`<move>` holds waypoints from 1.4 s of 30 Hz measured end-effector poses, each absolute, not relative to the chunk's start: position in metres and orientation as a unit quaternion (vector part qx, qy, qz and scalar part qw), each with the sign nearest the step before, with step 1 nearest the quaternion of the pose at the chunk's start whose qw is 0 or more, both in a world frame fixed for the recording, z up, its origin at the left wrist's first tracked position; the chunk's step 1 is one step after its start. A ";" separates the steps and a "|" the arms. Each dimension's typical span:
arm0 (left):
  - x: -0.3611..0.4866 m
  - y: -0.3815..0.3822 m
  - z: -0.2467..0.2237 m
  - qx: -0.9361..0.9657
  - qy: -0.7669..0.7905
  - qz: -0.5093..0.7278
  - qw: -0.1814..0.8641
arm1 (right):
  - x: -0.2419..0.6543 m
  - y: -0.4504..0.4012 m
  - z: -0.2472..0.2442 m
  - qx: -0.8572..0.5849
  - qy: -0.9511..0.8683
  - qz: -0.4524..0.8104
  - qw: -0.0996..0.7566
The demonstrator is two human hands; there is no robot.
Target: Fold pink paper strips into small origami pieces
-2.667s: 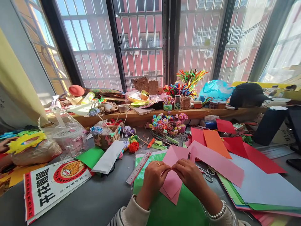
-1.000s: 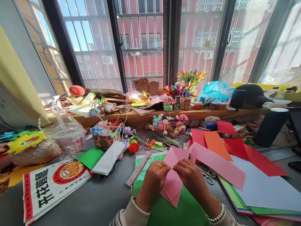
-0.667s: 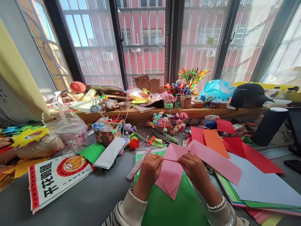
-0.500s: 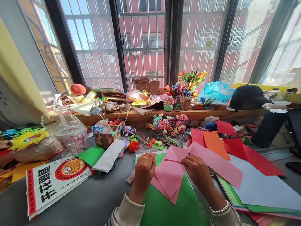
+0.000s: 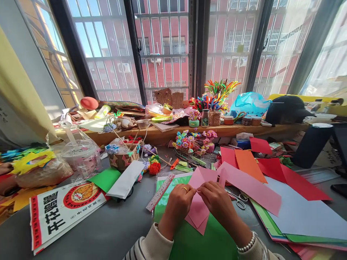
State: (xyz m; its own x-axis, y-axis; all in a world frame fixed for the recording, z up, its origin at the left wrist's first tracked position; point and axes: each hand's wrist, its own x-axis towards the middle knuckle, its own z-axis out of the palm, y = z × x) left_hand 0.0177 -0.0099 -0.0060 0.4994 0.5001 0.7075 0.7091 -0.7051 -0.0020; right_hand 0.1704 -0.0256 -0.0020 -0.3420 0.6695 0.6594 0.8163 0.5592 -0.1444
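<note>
My left hand (image 5: 179,204) and my right hand (image 5: 217,202) meet over pink paper, fingertips pinched close together. Between them a narrow pink paper strip (image 5: 198,191) barely shows; most of it is hidden by the fingers. Below lie overlapping pink sheets (image 5: 200,215) on a green sheet (image 5: 203,245) with a clear plastic cover. A patterned ruler (image 5: 162,191) rests left of my left hand. Scissors (image 5: 240,200) lie just right of my right hand, partly hidden by it. A longer pink sheet (image 5: 255,189) stretches off to the right.
White, green and red sheets (image 5: 306,216) are piled at right, near a dark bottle (image 5: 313,146). At left are a printed paper bag (image 5: 67,213), a plastic cup (image 5: 81,155) and a flower basket (image 5: 123,159). At the left edge, another person's fingers (image 5: 5,167) seem to show.
My hands have come together, the left moving right and the right moving left with the strip. The ruler and scissors are now uncovered.
</note>
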 end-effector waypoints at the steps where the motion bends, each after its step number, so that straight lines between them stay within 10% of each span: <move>1: 0.018 -0.010 -0.006 -0.854 -0.353 -0.352 0.147 | 0.169 -0.026 -0.003 -0.454 -0.814 -0.108 0.346; 42: 0.013 -0.012 0.001 -0.846 -0.357 -0.383 0.100 | 0.171 -0.024 -0.005 -0.460 -0.811 -0.106 0.345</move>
